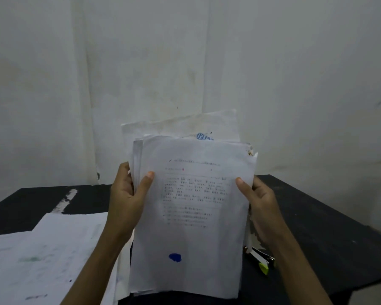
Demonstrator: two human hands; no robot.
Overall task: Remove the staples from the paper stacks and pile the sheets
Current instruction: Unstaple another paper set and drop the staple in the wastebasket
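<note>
Paper stack (191,216) upright above counter (317,216), likely to square edges | left hand (128,194) grips left edge, right hand (257,201) grips right edge, thumbs in front | loose sheets (42,256) lie flat at left, probable pile | stapler-like tool (261,258) beside stack.

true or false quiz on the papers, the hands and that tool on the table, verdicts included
1. The left hand and right hand hold the paper stack by its side edges. True.
2. The stack's front sheet is blank. False: it carries printed text and a blue blot.
3. A green-tipped tool lies on the table, right of the stack. True.
4. The table is white. False: it is black.
5. No other paper lies on the table. False: loose sheets lie at the left.
</note>
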